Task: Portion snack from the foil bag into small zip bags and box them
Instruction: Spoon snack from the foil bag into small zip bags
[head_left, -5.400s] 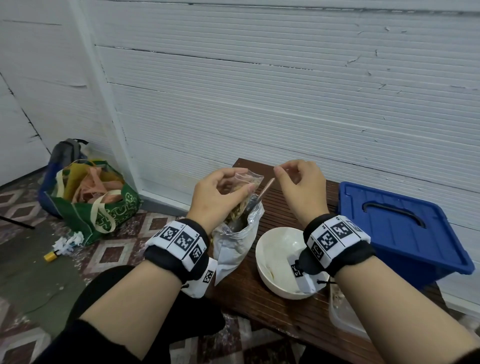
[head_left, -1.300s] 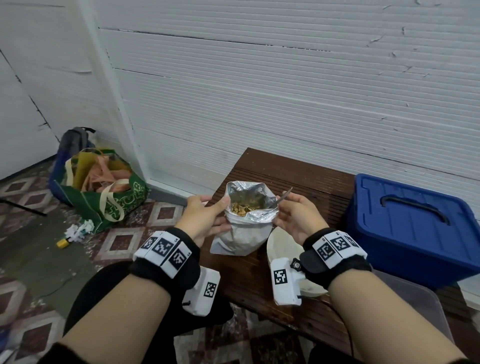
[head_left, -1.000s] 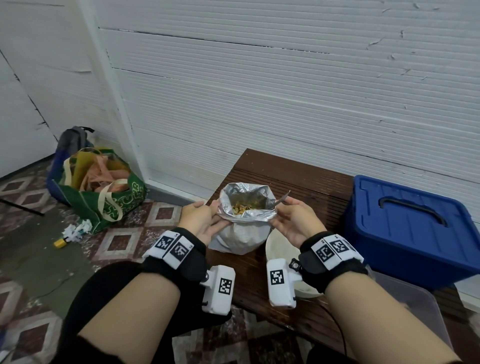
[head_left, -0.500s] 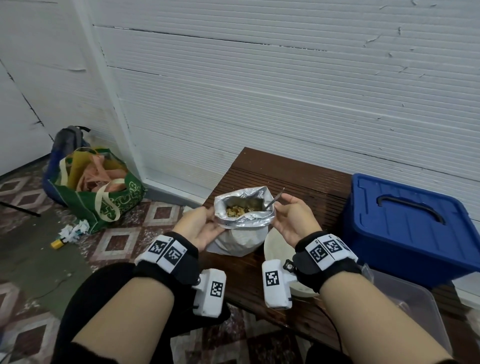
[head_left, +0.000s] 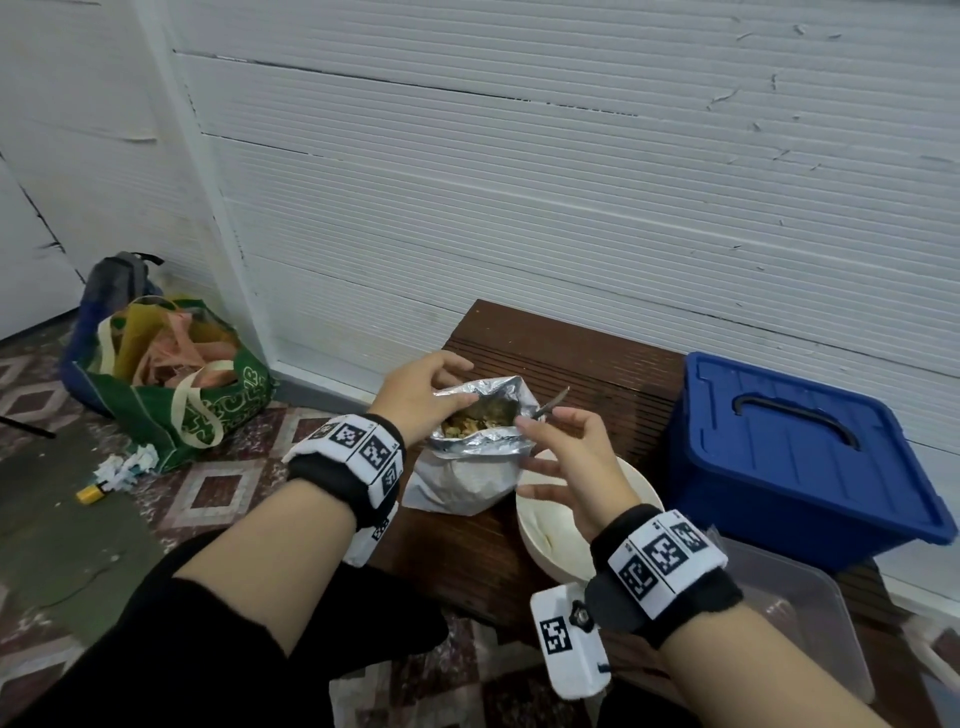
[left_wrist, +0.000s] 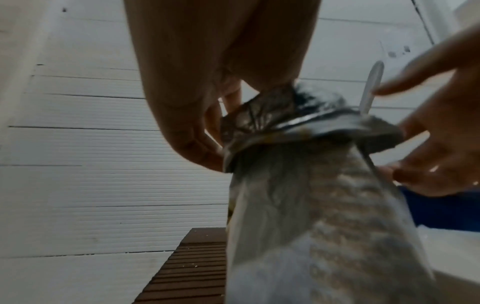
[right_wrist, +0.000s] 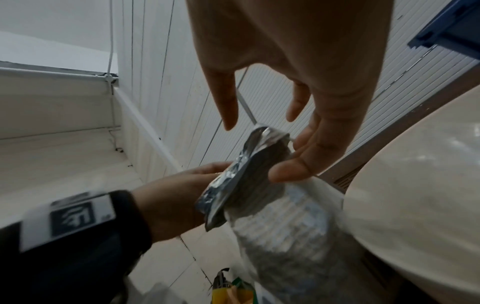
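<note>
Foil bag (head_left: 470, 447) upright on bench (head_left: 597, 374), mouth rolled open, snack visible inside. Left hand (head_left: 415, 397) pinches bag's far-left rim, prob. to keep mouth spread & bag steady. Right hand (head_left: 569, 457) at bag's right rim, fingers relaxed & spread, holding nothing. Spoon (head_left: 553, 402) stands in bag, handle poking out right, just beyond right fingertips. White bowl (head_left: 639, 486) touching bag's right side, under right wrist. Blue box (head_left: 795, 452) further right, lid on; would need opening. No zip bags seen

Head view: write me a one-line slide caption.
Left hand pinches the open foil snack bag's rim while the right hand reaches for the spoon standing inside, beside a white bowl.
</note>
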